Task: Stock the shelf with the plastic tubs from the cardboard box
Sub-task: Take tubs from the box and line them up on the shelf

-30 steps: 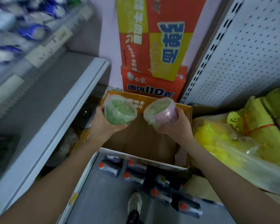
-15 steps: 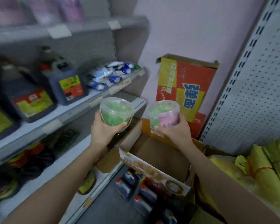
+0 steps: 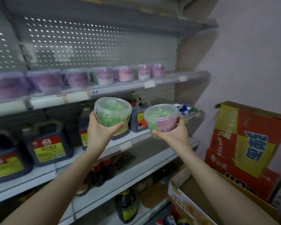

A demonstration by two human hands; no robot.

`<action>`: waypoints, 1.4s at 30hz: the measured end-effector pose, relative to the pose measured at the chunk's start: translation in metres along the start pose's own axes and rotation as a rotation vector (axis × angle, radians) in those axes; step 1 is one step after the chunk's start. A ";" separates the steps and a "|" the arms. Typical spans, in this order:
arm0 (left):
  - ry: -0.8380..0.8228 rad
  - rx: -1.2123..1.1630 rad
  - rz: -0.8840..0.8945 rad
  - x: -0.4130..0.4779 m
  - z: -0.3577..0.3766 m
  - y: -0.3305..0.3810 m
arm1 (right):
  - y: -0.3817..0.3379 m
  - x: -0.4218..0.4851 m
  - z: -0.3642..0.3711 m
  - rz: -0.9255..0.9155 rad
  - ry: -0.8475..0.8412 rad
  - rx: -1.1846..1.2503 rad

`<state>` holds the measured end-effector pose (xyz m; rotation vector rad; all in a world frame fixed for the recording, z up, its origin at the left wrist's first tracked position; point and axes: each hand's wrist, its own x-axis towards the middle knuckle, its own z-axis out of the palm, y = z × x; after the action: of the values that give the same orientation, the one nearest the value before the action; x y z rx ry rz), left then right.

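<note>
My left hand (image 3: pixel 99 133) grips a clear plastic tub of green contents (image 3: pixel 112 111) from below, held up in front of the shelving. My right hand (image 3: pixel 173 135) grips a second tub (image 3: pixel 162 117) with green contents and a pink label, a little lower and to the right. Above both tubs runs a grey shelf (image 3: pixel 120 88) carrying a row of several pink-labelled tubs (image 3: pixel 104 76); its right end past the last tub is bare. The open cardboard box (image 3: pixel 183 197) sits at the lower right, below my right forearm.
Dark jugs with red and yellow labels (image 3: pixel 49 145) fill the shelf behind my hands. Lower shelves hold dark bottles (image 3: pixel 126 205). A tall red and yellow carton (image 3: pixel 245 150) stands against the pink wall at right. Perforated back panels line the rack.
Both hands have lifted the tubs from above the cardboard box up toward the shelves. My view has swung up and left, bringing the shelf of pink-labelled tubs into sight.
</note>
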<state>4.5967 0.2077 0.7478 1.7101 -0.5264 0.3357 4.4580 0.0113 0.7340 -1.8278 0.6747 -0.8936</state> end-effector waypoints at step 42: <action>0.626 0.145 0.080 0.097 -0.476 -0.054 | -0.308 -0.130 0.452 -0.453 -0.373 0.283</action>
<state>4.7378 0.6646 0.8472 1.6112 -0.1087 0.9448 4.7700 0.4629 0.8568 -1.8446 -0.1042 -0.8474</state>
